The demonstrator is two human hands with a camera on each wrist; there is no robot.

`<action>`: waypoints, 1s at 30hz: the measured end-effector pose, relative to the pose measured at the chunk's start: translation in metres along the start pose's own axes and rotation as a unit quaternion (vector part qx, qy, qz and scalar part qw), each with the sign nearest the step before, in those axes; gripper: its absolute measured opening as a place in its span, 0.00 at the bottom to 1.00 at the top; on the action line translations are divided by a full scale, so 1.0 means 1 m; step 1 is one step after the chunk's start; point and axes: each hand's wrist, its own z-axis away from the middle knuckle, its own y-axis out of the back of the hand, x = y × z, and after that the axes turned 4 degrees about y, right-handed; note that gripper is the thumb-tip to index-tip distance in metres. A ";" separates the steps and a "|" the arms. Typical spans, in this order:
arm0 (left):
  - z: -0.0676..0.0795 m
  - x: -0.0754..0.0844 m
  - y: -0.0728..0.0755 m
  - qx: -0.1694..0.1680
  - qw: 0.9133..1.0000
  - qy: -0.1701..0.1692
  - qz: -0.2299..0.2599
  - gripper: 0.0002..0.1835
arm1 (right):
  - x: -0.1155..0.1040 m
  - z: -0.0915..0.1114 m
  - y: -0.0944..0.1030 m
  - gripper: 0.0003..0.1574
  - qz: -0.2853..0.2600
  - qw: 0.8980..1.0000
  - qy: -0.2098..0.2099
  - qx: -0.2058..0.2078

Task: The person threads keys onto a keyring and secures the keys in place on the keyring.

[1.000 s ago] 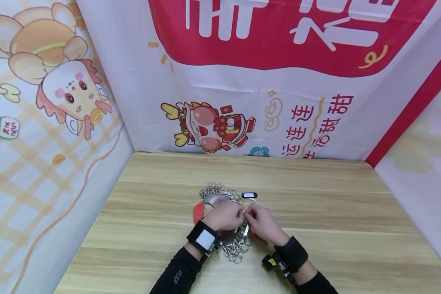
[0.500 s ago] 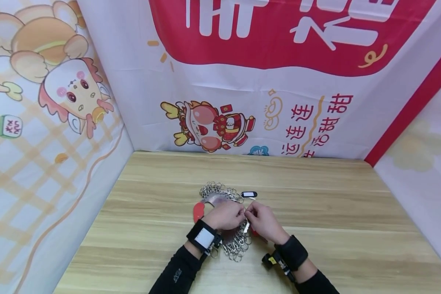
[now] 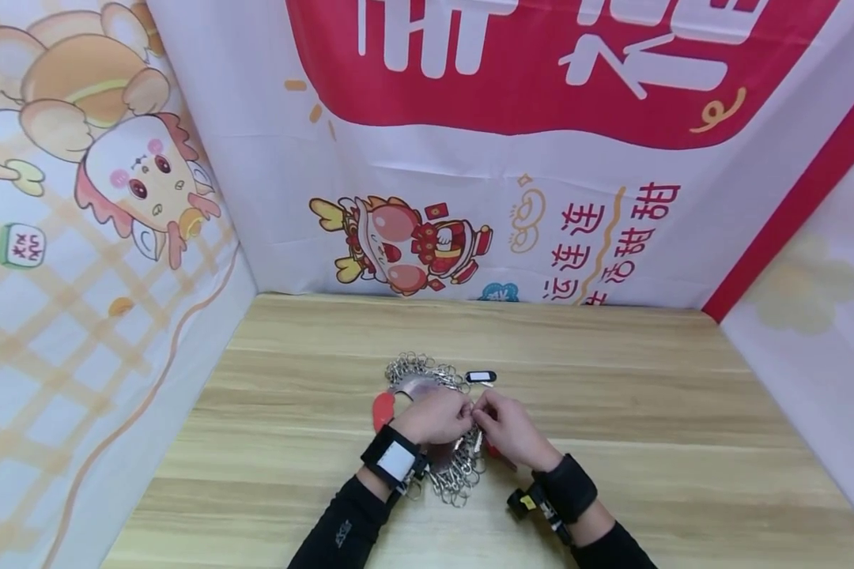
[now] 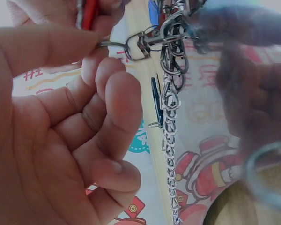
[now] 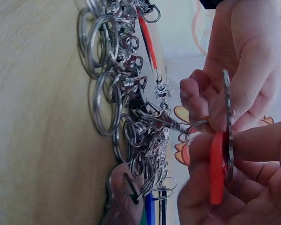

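My left hand [image 3: 436, 419] and right hand [image 3: 511, 431] meet at the fingertips over a bunch of silver key rings [image 3: 457, 478]. In the left wrist view, the left thumb and forefinger pinch a small split ring [image 4: 113, 44], which links to a swivel clasp [image 4: 138, 46] on the bunch. The right hand holds a key [image 5: 228, 126] with a red key tag [image 5: 217, 168], both edge-on in the right wrist view. The ring [image 5: 196, 127] sits right beside them. A shiny metal disc [image 3: 418, 385] lies amid the rings, partly hidden under the left hand.
A red tag [image 3: 383, 412] lies left of the hands. Beyond them is a black key tag [image 3: 481, 377] with a white label. The wooden table [image 3: 612, 363] ends at a printed cloth wall [image 3: 270, 237] at the back.
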 end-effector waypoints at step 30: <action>0.036 -0.009 0.044 -0.005 1.000 0.011 0.001 0.14 | 0.002 0.040 0.010 0.03 0.179 0.970 0.034 -0.159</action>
